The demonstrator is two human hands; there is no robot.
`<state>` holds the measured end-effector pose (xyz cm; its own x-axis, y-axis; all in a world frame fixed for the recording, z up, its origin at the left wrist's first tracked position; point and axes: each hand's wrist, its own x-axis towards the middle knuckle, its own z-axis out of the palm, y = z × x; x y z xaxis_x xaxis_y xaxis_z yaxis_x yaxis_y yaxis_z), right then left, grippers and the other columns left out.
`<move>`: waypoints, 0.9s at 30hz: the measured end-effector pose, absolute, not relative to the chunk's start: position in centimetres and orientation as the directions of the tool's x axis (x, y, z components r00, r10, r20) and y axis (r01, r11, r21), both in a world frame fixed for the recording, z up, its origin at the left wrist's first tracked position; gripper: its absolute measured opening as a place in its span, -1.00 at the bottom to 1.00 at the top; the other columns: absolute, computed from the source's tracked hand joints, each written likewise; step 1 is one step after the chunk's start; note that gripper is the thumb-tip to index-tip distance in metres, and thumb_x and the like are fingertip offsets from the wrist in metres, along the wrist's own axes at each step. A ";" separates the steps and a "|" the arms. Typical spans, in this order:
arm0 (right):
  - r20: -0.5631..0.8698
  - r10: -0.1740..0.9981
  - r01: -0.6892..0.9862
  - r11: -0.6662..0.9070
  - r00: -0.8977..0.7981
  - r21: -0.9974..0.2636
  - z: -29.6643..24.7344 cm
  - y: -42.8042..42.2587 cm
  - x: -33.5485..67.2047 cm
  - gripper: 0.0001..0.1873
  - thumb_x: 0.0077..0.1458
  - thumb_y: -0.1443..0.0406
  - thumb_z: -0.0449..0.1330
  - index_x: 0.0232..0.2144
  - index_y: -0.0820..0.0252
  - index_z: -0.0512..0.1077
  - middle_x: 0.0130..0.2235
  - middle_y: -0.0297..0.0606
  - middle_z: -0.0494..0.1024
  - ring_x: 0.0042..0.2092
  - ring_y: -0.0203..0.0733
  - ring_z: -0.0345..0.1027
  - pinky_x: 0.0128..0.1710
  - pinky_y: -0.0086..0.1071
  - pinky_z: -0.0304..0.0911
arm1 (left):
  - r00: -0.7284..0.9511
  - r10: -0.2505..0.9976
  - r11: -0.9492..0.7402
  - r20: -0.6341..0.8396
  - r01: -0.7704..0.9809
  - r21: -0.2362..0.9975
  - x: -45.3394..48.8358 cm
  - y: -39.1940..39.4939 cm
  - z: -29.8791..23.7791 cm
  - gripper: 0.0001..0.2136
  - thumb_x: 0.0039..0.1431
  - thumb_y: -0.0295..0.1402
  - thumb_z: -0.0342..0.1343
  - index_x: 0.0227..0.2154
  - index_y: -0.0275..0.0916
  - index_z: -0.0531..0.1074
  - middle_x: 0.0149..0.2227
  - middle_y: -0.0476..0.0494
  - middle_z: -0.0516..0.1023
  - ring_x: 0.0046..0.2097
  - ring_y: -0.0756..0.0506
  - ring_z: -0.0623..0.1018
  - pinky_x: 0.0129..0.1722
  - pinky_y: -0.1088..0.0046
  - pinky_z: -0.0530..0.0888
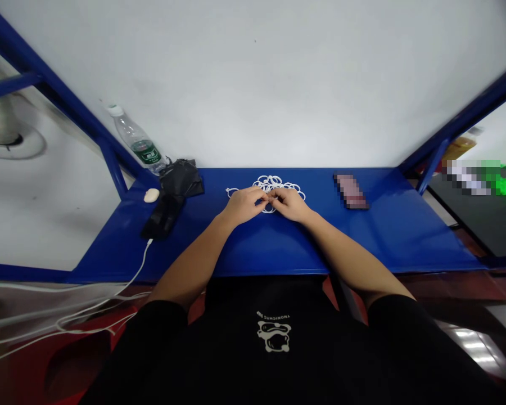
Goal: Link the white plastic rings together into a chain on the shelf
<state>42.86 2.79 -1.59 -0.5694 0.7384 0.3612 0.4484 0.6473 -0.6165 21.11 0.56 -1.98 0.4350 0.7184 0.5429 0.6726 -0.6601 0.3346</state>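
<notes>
A tangle of thin white cord (278, 184) lies in loops on the blue table (388, 230), near its far edge. My left hand (243, 203) and my right hand (290, 203) rest side by side on the near part of the tangle. Their fingertips meet in the middle and pinch a bit of the cord between them. Both hands have their fingers curled inward. The strands under the fingers are hidden.
A plastic water bottle (137, 140) leans at the back left. Beside it lie a black pouch (180, 177), a black phone on a white cable (160, 218) and a small white oval object (151, 195). A blurred dark item (351, 190) lies at the right.
</notes>
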 end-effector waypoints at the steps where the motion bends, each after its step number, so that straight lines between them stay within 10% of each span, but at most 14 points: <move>1: 0.376 0.738 0.425 0.646 -0.561 -0.634 -1.6 2.8 42.9 -0.79 0.25 0.29 0.13 -0.24 0.20 0.58 -0.30 -0.22 0.66 -0.30 -0.18 0.43 -0.23 -0.34 0.24 | 0.435 0.717 -0.662 0.545 0.670 0.336 21.1 0.5 -2.0 -0.94 0.30 -0.47 0.22 -0.27 -0.20 0.56 -0.20 -0.11 0.67 -0.19 -0.07 0.63 -0.24 0.43 0.46; 27: 0.482 0.703 0.327 0.687 -0.522 -0.648 -1.3 2.1 42.6 -0.93 -0.04 0.34 0.17 -0.45 0.16 0.46 -0.47 -0.36 0.54 -0.47 -0.29 0.31 -0.37 -0.40 0.20 | 0.426 0.777 -0.616 0.463 0.669 0.417 21.6 -0.3 -1.4 -0.77 0.17 -0.52 0.31 -0.16 -0.17 0.46 -0.24 -0.03 0.69 -0.22 -0.07 0.69 -0.26 0.47 0.47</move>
<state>42.59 2.14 -1.29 -0.5222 0.7034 0.4823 0.3273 0.6875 -0.6483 21.65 -0.29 -1.44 0.4264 0.7769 0.4633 0.6685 -0.6157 0.4171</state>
